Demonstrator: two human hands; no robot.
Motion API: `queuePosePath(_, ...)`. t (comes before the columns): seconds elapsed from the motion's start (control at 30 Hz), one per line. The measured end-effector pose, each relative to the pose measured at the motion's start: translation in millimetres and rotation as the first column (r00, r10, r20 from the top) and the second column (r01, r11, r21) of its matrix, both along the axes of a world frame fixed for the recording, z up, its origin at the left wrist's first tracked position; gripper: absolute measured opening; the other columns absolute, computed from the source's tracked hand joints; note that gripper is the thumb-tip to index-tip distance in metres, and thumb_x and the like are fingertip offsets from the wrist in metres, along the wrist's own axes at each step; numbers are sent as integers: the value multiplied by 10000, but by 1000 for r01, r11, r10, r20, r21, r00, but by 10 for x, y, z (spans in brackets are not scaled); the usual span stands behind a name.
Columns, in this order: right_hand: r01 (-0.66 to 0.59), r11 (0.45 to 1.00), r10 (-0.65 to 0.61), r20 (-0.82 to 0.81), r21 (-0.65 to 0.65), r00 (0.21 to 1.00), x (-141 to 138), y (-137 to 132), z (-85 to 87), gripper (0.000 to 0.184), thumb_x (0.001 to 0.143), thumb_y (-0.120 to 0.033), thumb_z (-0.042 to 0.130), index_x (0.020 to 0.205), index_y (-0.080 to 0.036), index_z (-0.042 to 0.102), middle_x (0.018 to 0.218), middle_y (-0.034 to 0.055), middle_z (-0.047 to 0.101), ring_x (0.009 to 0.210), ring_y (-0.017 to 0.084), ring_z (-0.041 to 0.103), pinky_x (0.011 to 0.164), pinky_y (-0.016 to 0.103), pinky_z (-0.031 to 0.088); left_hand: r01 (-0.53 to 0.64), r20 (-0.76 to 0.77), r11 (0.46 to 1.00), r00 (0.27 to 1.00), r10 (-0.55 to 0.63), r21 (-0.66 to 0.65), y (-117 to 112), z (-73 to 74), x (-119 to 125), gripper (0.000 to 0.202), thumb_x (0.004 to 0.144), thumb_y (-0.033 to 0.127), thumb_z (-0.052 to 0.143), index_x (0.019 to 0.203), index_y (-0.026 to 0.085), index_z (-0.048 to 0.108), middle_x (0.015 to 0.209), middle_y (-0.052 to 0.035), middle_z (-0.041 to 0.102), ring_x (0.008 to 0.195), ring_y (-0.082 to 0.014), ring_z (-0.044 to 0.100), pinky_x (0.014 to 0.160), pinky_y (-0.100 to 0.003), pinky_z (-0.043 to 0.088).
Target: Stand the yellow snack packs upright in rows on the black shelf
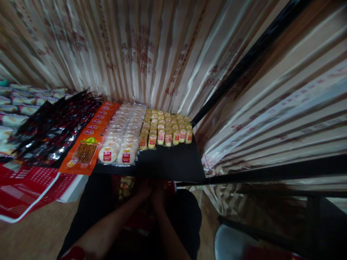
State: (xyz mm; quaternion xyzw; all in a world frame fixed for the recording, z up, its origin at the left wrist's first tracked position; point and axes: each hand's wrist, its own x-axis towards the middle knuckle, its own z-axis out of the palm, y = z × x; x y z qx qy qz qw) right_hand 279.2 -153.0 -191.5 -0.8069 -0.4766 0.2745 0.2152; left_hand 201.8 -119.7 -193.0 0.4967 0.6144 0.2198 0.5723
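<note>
Both forearms reach down between my knees, below the front edge of a black shelf (168, 164). My left hand (144, 190) and my right hand (158, 195) are close together in deep shadow. Their fingers are too dark to make out, and so is anything they may hold. Just left of my left hand, small yellowish wrapped packs (126, 186) lie in what looks like a red container (137, 221). Above the hands, rows of small yellow wrapped cakes (168, 135) stand on the shelf, beside two rows of round white wrapped pastries (126, 153).
Left along the shelf are an orange snack bag (84, 151), shiny black packets (51, 133) and white packets (23, 103). A red basket (27, 191) with a white handle stands at lower left. Patterned curtains (151, 47), a black post (244, 65) and a stool (230, 242) surround me.
</note>
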Motion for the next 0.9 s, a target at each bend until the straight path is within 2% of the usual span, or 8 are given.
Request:
queuePosePath(0.2,2,980,23,-123,198,992,-2,-77,74,441,671,-63,399,1013,-144,666,1019,129,664,974,226,611,873,329,453,-23,72,1000,997,22,11,-54,160,-157,239,709,261,574,918,177,652,1035,-90,675,993,-224,599,932,-349,415)
queuePosePath(0.33,-71,968,117,-185,240,976,8,-100,249,432,647,-60,390,948,-151,686,1000,106,672,982,216,603,912,339,433,-70,122,998,990,68,8,-130,303,-240,262,682,279,596,919,182,654,1035,-83,678,1009,-228,596,923,-351,428)
queuePosePath(0.43,-45,967,100,-215,250,971,2,-122,376,390,678,-92,397,935,-152,683,973,102,680,951,214,616,899,342,444,-149,200,988,967,156,-47,-196,414,-319,263,694,334,587,884,168,663,993,-94,689,1001,-250,603,909,-375,438)
queuePosePath(0.53,13,956,60,-237,293,970,-2,-177,443,334,736,-162,415,958,-163,665,991,99,675,957,214,612,900,351,441,-269,305,952,903,303,-147,-286,512,-399,222,700,336,590,828,173,668,982,-85,694,1011,-251,601,908,-367,441)
queuePosePath(0.63,81,937,5,-246,339,969,4,-254,454,317,733,-203,456,995,-163,631,1017,107,656,976,221,598,902,357,435,-297,390,927,844,367,-229,-396,590,-435,249,763,369,528,831,172,664,935,-75,704,947,-230,630,844,-341,479)
queuePosePath(0.77,193,935,-66,-387,297,920,1,-321,465,337,693,-275,530,1003,-163,593,981,104,662,915,226,619,843,348,467,-299,459,804,696,552,-514,-522,704,-407,305,811,395,492,828,134,649,736,-67,705,696,-199,665,699,-318,514)
queuePosePath(0.83,207,945,-65,-474,254,878,-14,-329,505,323,679,-332,546,951,-167,606,931,95,679,877,231,632,809,347,481,-311,455,755,645,614,-577,-563,779,-380,286,821,374,495,815,130,643,703,-56,698,646,-181,660,683,-302,515)
queuePosePath(0.9,212,946,-55,-523,245,851,-36,-328,574,297,673,-378,545,874,-175,627,890,89,691,861,237,637,792,348,486,-316,482,741,598,640,-592,-591,851,-354,249,825,338,503,841,131,641,730,-56,704,687,-176,668,711,-291,515)
